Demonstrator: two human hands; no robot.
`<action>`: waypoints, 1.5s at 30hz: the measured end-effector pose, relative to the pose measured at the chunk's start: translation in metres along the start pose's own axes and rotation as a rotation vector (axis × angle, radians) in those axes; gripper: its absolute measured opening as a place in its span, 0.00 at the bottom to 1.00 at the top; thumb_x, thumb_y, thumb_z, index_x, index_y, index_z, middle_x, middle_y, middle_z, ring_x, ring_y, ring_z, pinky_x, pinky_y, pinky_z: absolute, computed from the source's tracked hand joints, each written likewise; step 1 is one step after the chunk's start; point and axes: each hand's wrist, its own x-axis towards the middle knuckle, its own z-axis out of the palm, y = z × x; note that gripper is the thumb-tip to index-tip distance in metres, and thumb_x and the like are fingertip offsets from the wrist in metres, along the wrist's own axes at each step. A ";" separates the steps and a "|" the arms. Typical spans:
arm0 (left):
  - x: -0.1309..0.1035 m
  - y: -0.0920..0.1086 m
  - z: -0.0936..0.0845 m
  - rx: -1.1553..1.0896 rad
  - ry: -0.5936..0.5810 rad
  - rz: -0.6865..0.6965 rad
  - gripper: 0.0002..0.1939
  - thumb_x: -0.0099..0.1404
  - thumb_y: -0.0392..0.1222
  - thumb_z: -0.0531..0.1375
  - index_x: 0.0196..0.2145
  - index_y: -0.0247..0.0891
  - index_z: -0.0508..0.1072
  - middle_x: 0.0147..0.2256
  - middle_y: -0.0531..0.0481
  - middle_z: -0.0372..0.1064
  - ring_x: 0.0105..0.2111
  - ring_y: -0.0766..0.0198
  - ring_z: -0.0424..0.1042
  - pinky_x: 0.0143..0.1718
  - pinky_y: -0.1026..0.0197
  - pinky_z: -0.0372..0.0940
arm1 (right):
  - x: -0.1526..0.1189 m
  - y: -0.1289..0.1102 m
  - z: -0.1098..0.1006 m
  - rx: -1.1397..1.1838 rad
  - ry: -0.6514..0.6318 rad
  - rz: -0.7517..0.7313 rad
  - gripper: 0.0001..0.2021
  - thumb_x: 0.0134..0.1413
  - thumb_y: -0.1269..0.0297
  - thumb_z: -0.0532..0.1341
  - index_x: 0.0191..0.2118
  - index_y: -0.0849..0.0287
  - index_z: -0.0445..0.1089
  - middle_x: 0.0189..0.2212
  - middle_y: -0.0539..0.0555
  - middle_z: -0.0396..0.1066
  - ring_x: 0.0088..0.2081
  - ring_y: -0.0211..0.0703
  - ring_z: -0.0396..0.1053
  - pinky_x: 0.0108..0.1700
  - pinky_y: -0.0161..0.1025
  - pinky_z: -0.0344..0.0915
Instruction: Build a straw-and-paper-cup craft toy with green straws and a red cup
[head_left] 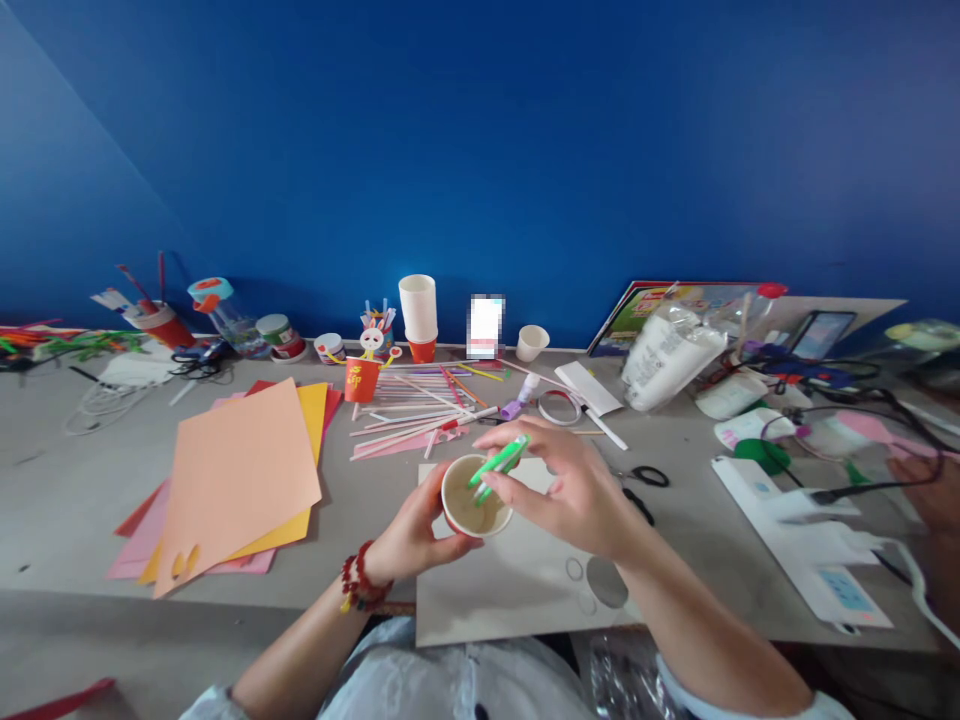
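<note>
My left hand [416, 530], with red beaded bracelets at its wrist, is wrapped around a paper cup [453, 478]. The cup is tipped so that its pale inside faces me; part of its outside is red. Between the thumb and fingers of my right hand [566, 480] is a slim green tool with a pale tip [504, 458], its exact kind unclear. The tool slants down into the cup's mouth; whether its tip touches the cup I cannot tell. Below both hands lies a white sheet of card [487, 605] with round cutouts and drawn circles near its right side.
Coloured paper sheets [240, 480] are stacked at left. Behind my hands lie many paper straws [409, 415], a red cup with a rabbit figure [362, 380] and stacked white cups [418, 305]. Black-handled scissors [649, 477] and a power strip [795, 540] with cables occupy the right.
</note>
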 end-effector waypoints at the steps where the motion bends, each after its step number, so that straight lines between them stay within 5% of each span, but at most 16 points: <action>1: -0.001 -0.001 0.000 -0.024 0.004 -0.005 0.40 0.57 0.44 0.69 0.63 0.43 0.57 0.58 0.38 0.64 0.56 0.47 0.67 0.54 0.48 0.66 | 0.002 -0.001 -0.001 0.013 -0.016 0.001 0.03 0.57 0.68 0.62 0.37 0.55 0.71 0.37 0.51 0.76 0.37 0.43 0.71 0.39 0.39 0.67; 12: -0.015 -0.019 0.003 -0.227 0.021 0.041 0.44 0.52 0.49 0.72 0.63 0.45 0.58 0.57 0.38 0.63 0.55 0.42 0.67 0.55 0.42 0.65 | 0.007 -0.013 -0.004 0.144 -0.017 -0.061 0.05 0.55 0.73 0.61 0.32 0.56 0.68 0.31 0.48 0.72 0.33 0.38 0.69 0.37 0.36 0.64; 24: -0.001 0.001 -0.002 0.051 0.106 0.187 0.41 0.56 0.49 0.69 0.61 0.44 0.53 0.55 0.39 0.61 0.53 0.48 0.68 0.51 0.47 0.67 | 0.001 -0.009 0.000 0.080 0.028 -0.148 0.04 0.58 0.70 0.62 0.39 0.55 0.71 0.34 0.49 0.76 0.36 0.40 0.73 0.40 0.39 0.67; 31: 0.002 -0.006 0.003 0.355 0.272 0.302 0.51 0.48 0.62 0.70 0.63 0.42 0.54 0.51 0.37 0.64 0.51 0.44 0.67 0.49 0.42 0.67 | -0.007 -0.007 0.011 -0.040 0.148 -0.170 0.04 0.57 0.72 0.63 0.37 0.56 0.72 0.33 0.49 0.78 0.35 0.41 0.75 0.39 0.38 0.68; 34: 0.002 -0.006 0.001 0.429 0.288 0.372 0.50 0.56 0.68 0.62 0.66 0.38 0.50 0.55 0.33 0.61 0.55 0.40 0.63 0.52 0.38 0.64 | -0.013 -0.011 0.014 -0.088 0.201 -0.161 0.04 0.57 0.71 0.64 0.37 0.56 0.71 0.32 0.49 0.78 0.33 0.41 0.76 0.37 0.37 0.68; 37: 0.003 -0.004 0.000 0.402 0.254 0.445 0.40 0.65 0.60 0.56 0.67 0.36 0.50 0.57 0.31 0.59 0.58 0.41 0.60 0.54 0.37 0.61 | -0.018 -0.013 0.013 -0.112 0.217 -0.169 0.04 0.57 0.70 0.65 0.38 0.56 0.71 0.33 0.50 0.79 0.33 0.42 0.76 0.37 0.38 0.69; 45: 0.004 -0.003 0.000 0.215 0.253 0.446 0.43 0.56 0.48 0.66 0.64 0.40 0.53 0.52 0.37 0.62 0.51 0.47 0.65 0.50 0.43 0.64 | -0.015 -0.009 0.008 -0.009 0.122 -0.127 0.04 0.58 0.70 0.64 0.38 0.55 0.72 0.35 0.49 0.79 0.35 0.40 0.76 0.40 0.37 0.69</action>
